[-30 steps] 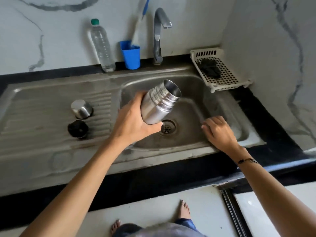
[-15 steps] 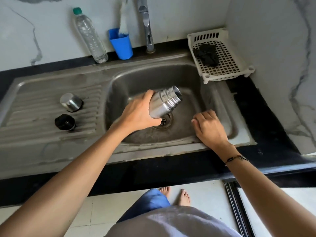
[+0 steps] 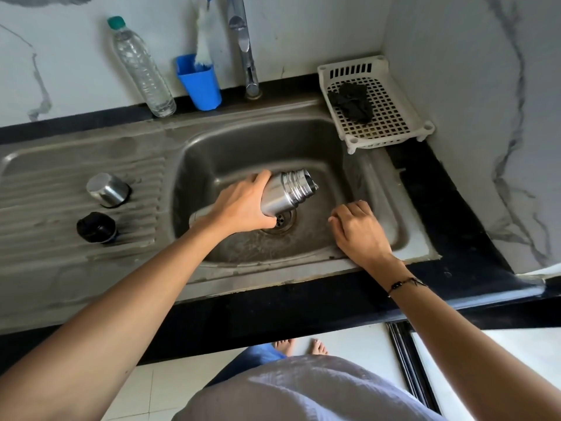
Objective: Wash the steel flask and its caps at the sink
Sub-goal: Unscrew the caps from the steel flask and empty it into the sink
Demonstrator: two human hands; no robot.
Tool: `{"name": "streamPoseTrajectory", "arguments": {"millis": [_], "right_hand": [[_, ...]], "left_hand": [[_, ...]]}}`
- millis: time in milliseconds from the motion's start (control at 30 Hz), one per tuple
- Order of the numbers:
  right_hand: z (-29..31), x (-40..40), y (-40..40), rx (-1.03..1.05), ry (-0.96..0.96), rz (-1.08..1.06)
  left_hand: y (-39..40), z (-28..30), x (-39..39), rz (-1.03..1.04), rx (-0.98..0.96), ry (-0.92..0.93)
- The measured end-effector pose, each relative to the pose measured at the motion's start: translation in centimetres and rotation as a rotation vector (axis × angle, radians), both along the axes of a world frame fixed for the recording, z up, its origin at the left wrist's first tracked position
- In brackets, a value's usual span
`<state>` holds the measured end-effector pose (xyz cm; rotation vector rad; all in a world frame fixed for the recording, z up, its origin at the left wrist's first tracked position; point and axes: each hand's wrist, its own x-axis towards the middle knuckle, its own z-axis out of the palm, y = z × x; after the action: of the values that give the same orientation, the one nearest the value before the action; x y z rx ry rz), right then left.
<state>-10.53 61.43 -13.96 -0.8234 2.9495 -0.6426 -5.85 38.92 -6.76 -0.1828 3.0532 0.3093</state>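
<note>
Lowered and tipped further since the earlier frames, the flask (image 3: 285, 191) is now held nearly on its side, deep in the sink (image 3: 258, 138), its open mouth turned away from the grip and just above the drain (image 3: 280, 221). It is gripped round its lower body by the left hand (image 3: 239, 206), thumb underneath and fingers wrapped over the top. The right hand (image 3: 358, 229) is rested on the near edge of the basin, to the right of the grip, fingers loosely curled and nothing held.

Both caps are already off: the steel cap (image 3: 107, 189) and the black stopper (image 3: 97, 227) are set on the ribbed drainboard, well to the left of the held flask. No water is seen running from the tap (image 3: 243, 44), and no soap can be made out on the flask. A brush (image 3: 202, 45) stands in the blue cup (image 3: 200, 83) beyond the grip, untouched, and a dark scrubber (image 3: 353, 101) lies in the white rack (image 3: 406, 117).

Judged from this, only the opening up and emptying are done; scrubbing and rinsing of flask and caps remain
</note>
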Motion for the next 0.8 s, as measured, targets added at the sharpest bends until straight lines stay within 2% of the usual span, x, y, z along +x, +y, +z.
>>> {"name": "streamPoseTrajectory", "arguments": {"millis": [800], "right_hand": [[0.4, 0.1, 0.1, 0.024, -0.007, -0.015]], "left_hand": [[-0.7, 0.2, -1.2, -0.095, -0.078, -0.013]]}}
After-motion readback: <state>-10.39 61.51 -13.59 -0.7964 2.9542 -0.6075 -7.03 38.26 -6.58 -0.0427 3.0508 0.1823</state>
